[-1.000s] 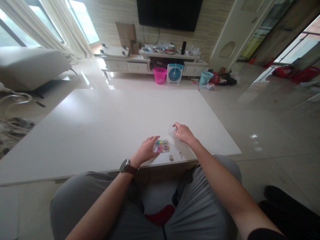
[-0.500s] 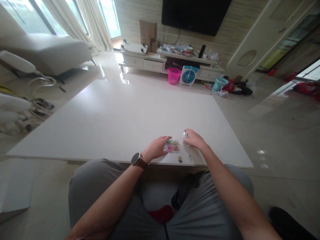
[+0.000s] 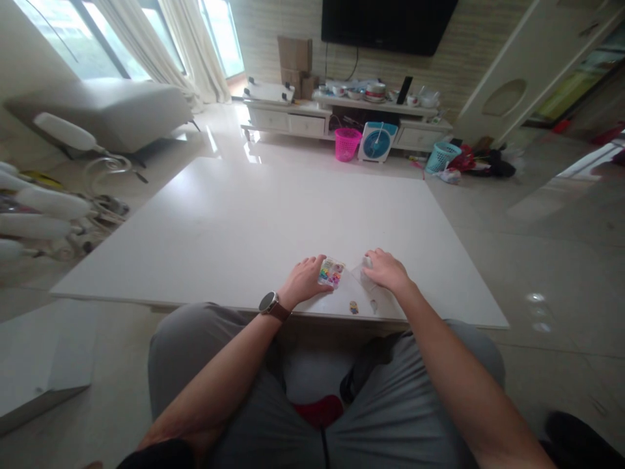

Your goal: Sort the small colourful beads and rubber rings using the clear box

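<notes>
Between the thumb and fingers of my left hand [image 3: 305, 281] is a small clear compartment box [image 3: 333, 273] with colourful little pieces in its sections. My right hand [image 3: 387, 269] grips a clear plastic lid [image 3: 362, 273], tilted just right of the box; its edges are hard to see. A small yellow-and-blue cartoon figure piece [image 3: 353, 307] lies near the table's front edge. To its right sits a small pale, silvery piece [image 3: 374, 305] whose kind I cannot make out.
The white table [image 3: 254, 221] stretches out in front of my knees. Beyond it, on the floor, stand a pink basket [image 3: 347, 144], a blue-and-white fan [image 3: 377, 142] and a light blue basket [image 3: 442, 157]. A low cabinet [image 3: 307, 124] with dishes lines the wall.
My left hand has closed on the box and turned it, swinging its far side to the right. The lid in my right hand has tilted beside it. My view has shifted left.
</notes>
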Tool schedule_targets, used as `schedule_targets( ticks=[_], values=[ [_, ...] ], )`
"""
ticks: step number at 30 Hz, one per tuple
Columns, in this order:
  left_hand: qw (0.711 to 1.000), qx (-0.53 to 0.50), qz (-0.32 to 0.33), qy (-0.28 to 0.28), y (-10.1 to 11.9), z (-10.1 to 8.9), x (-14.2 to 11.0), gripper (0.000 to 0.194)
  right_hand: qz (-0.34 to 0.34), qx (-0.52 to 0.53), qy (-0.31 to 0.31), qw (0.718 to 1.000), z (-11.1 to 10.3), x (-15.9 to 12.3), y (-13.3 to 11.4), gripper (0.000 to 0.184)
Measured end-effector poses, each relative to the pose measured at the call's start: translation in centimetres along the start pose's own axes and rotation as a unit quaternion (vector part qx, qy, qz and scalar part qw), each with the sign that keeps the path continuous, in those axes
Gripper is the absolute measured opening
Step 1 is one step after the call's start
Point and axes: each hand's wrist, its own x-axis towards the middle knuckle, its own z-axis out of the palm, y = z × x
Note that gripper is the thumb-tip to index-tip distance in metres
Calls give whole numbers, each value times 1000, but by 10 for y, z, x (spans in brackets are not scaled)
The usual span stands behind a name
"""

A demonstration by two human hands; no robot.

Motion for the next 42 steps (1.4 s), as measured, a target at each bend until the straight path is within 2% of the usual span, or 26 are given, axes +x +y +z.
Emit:
schedule_targets(
  ticks=[6, 9, 17, 25, 33, 42],
  values=[
    [999, -43, 10, -19, -1, -1, 1, 67, -89, 115, 47, 988, -6, -3, -19, 26],
    [998, -60, 24, -21, -1, 0, 1, 63, -149, 131, 66, 978, -3, -5, -28, 17],
    [996, -75, 53, -3, -9, 1, -1, 60, -265, 119, 30, 956, 11, -9, -50, 11],
    [996, -78, 44, -1, -11, 0, 2, 42, -268, 91, 25, 959, 8, -10, -48, 9],
    [996, -72, 50, 5, -4, 3, 3, 31, -233, 88, 28, 968, -3, -17, -43, 10],
    [992, -81, 91, -12, 6, 9, 0, 36, -239, 77, 31, 967, 4, -14, -45, 9]
  ],
)
